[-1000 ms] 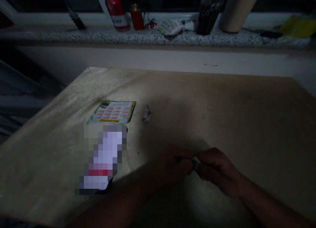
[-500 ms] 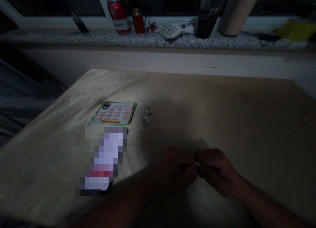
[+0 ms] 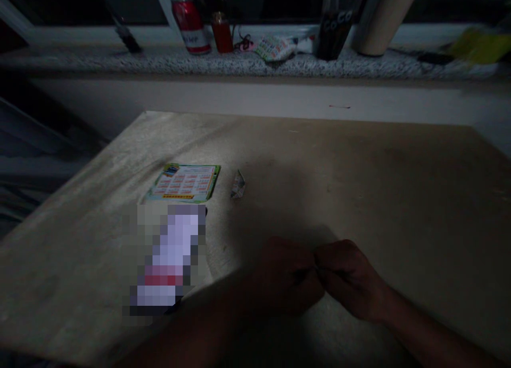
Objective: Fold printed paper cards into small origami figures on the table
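My left hand point(image 3: 293, 275) and my right hand point(image 3: 347, 280) meet over the near part of the table, thumbs and fingers pinched together tip to tip. Between the fingertips is something tiny, almost wholly covered by them in the dim light; its kind cannot be made out. Farther off, to the left of the hands, lies a small folded piece of printed paper point(image 3: 238, 185) with a pointed top. Beside it is a flat printed sheet or small stack of paper point(image 3: 186, 182) with a green edge.
A phone-like object with a blurred screen point(image 3: 175, 256) lies left of my hands on the table point(image 3: 379, 171). On the speckled sill point(image 3: 159, 65) stand a red can point(image 3: 191, 27), a red bottle point(image 3: 222, 34), a crumpled wrapper point(image 3: 275, 48), a dark cup point(image 3: 334, 35) and a pale cylinder point(image 3: 385, 22).
The whitish bit that showed between my fingertips is now nearly hidden, as the fingers of both hands have closed nearer together. Things on the table have stayed put.
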`<state>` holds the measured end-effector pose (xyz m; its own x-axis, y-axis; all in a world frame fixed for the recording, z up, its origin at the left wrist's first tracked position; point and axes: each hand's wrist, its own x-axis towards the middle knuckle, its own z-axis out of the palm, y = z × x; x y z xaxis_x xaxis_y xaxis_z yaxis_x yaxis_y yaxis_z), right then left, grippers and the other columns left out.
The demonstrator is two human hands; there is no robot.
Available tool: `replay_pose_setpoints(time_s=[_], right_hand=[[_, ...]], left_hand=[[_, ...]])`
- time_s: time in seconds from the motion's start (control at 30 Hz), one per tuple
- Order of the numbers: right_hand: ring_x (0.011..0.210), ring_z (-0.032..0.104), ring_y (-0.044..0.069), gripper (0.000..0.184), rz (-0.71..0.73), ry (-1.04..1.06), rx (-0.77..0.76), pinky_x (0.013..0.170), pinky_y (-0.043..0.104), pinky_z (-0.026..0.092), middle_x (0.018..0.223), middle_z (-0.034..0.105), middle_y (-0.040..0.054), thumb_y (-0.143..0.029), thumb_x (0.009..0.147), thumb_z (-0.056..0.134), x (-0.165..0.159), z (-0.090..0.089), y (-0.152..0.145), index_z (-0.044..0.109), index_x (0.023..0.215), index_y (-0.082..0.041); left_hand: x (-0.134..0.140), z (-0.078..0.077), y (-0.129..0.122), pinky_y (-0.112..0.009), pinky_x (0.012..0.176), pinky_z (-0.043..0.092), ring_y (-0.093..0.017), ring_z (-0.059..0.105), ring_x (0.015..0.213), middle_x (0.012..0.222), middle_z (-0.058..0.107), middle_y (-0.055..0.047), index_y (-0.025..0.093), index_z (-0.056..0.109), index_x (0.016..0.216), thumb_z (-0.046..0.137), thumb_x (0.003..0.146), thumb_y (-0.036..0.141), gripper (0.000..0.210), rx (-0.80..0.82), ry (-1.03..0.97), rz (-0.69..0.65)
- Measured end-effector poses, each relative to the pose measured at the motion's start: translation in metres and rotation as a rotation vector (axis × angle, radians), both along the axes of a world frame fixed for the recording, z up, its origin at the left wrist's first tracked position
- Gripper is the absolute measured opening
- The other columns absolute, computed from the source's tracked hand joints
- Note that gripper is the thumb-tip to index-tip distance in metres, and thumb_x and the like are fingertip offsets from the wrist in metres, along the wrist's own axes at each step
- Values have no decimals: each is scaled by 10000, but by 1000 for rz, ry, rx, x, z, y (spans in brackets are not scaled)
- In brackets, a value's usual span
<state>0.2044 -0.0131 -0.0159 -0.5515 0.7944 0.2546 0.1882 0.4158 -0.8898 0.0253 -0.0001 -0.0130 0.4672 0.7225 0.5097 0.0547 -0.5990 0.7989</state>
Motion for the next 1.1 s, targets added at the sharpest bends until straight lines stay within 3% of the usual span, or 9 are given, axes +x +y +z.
replay_pose_setpoints(time_s=[0.37, 0.6, 0.77, 0.97, 1.1], right_hand=[[479, 252, 61, 273, 36, 2, -46, 480, 235, 218, 575, 227, -67, -132, 796, 487, 1, 0, 0, 319, 592, -203], [468, 306, 59, 215, 16, 16, -19, 476, 232, 219, 563, 290, -63, -101, 746, 460, 2, 4, 2, 326, 618, -210], [493, 256, 74, 258, -9, 1, 12, 492, 263, 194, 573, 237, -63, -92, 692, 481, 4, 0, 1, 269, 611, -216], [487, 241, 71, 256, -41, -22, 15, 478, 251, 198, 582, 236, -70, -52, 709, 475, 5, 0, 1, 300, 621, -217], [504, 199, 78, 278, -48, -12, 38, 478, 266, 166, 589, 205, -67, -51, 684, 469, 6, -1, 0, 258, 609, -217]], left_hand=[[0, -1, -3, -232, 460, 215, -63, 266, 429, 495, 262, 72, 213, 290, 564, 493, 754, 216, 279, -15, 149, -65], [-1, 0, -2, -215, 466, 215, -51, 276, 432, 490, 309, 67, 197, 318, 556, 536, 764, 188, 301, -91, -3, -13], [-1, 3, -1, -192, 443, 200, -52, 298, 432, 495, 319, 64, 190, 357, 569, 533, 749, 194, 252, -250, 105, -92], [-2, 7, 2, -209, 465, 199, -56, 275, 447, 492, 295, 66, 185, 352, 532, 504, 775, 217, 289, -303, 37, -8], [-6, 6, 3, -201, 452, 205, -59, 285, 469, 512, 318, 62, 178, 391, 551, 522, 798, 225, 283, -431, 16, -135]])
